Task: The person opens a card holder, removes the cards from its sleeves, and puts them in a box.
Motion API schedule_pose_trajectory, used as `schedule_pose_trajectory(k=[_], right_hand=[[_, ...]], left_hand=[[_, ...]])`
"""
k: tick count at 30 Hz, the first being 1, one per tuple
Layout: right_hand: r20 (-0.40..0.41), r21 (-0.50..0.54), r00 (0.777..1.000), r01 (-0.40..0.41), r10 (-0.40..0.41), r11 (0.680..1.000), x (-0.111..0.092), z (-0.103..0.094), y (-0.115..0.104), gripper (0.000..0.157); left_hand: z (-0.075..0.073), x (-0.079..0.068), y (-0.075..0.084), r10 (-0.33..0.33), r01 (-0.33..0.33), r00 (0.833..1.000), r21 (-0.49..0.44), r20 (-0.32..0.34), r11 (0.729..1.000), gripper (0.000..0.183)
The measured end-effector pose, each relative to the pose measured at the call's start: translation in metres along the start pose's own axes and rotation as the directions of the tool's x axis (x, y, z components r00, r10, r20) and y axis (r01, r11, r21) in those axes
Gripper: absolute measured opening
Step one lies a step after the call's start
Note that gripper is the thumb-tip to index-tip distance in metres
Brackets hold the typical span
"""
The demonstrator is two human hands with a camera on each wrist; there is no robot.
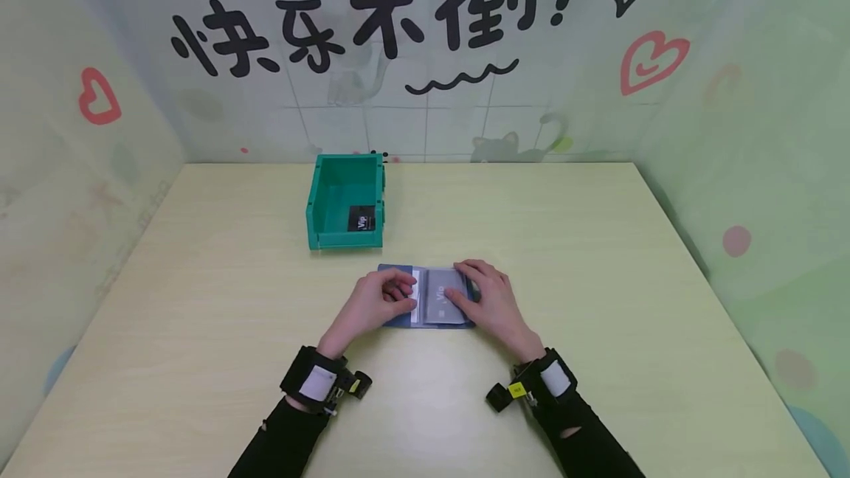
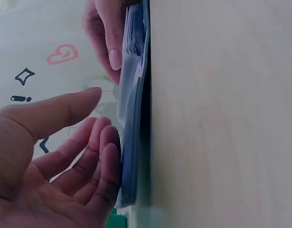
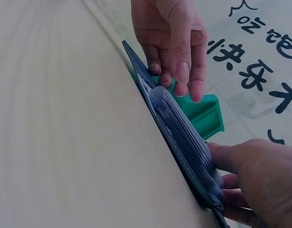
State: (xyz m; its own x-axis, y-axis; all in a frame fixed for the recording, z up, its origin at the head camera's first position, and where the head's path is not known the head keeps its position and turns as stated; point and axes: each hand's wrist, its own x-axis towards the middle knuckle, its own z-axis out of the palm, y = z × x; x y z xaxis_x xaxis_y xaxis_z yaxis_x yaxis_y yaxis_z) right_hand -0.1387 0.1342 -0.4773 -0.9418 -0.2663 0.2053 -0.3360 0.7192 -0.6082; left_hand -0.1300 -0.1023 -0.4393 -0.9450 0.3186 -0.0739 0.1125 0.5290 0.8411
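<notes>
Card holder (image 1: pixel 433 301) lay open on the table (image 1: pixel 598 242), nearer us than the green bin (image 1: pixel 345 240). We pinched its stacked sleeves (image 3: pixel 183 133) with our right hand (image 1: pixel 491 301); our left hand (image 1: pixel 380 299), loosely curved, gripped nothing beside its blue cover (image 2: pixel 130 166).

Parts of the card holder (image 1: pixel 401 321) are lost to me behind the hands.
From the head camera, the right hand (image 1: pixel 490 299) covers its right edge and the left hand (image 1: pixel 381 295) some of its left cover; I can't read the small marks beside "Vip" on the grey card (image 1: pixel 436 307) or the black card (image 1: pixel 361 218). Both sleeves (image 1: pixel 285 442) run off the bottom. My left wrist view crops the holder's top end and most of the green bin (image 1: pixel 347 240); my right cuts off the wall lettering (image 3: pixel 283 95).
</notes>
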Motion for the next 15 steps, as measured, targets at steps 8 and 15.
schedule_pose_trajectory(k=[8, 15], right_hand=[[-0.038, 0.027, 0.999, 0.011, -0.010, 1.000, 0.0021, -0.0018, -0.0002, 0.046], [-0.133, 0.165, 0.990, -0.022, 0.045, 0.986, 0.0080, 0.0015, -0.0065, 0.023]], left_hand=[[0.0070, 0.0035, -0.0022, -0.035, 0.036, 0.999, -0.032, 0.024, 0.999, 0.039], [0.0105, 0.0060, -0.0028, -0.051, 0.050, 0.998, -0.036, -0.022, 0.998, 0.035]])
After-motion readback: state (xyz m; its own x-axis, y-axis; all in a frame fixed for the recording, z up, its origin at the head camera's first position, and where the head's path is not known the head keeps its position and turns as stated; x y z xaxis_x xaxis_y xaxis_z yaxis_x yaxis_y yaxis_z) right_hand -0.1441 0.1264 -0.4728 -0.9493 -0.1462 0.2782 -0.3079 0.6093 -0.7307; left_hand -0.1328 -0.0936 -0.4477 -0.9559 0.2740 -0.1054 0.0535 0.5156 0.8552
